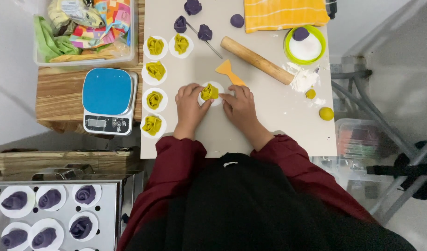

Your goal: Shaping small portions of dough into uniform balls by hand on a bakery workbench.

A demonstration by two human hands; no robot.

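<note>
Head view, looking straight down on a beige work mat (269,135). Left hand (189,106) and right hand (240,104) both cup a yellow dough rose (209,91) sitting on a white paper round (218,100) mid-mat; fingers curled loosely around it from both sides, pinching and shaping, not lifting.

Done so far, by the look of it: five finished yellow roses (155,96) on paper rounds lined up along the mat's left edge and top. Purple roses (50,199) already sit in a perforated steamer tray (109,218) at bottom left.

Left to do, judging from loose dough: purple dough pieces (204,32) at the top of the mat, two near a thin metal skewer (212,47); a yellow dough ball (326,113) and a smaller yellow bit near spilled flour (302,80) on the right. One purple ball rests in a green-rimmed flour bowl (319,56).

Idle tools: wooden rolling pin (256,60), orange plastic scraper (229,72) just beside the right fingers, blue kitchen scale (109,101) off the mat, orange striped cloth (285,14).
</note>
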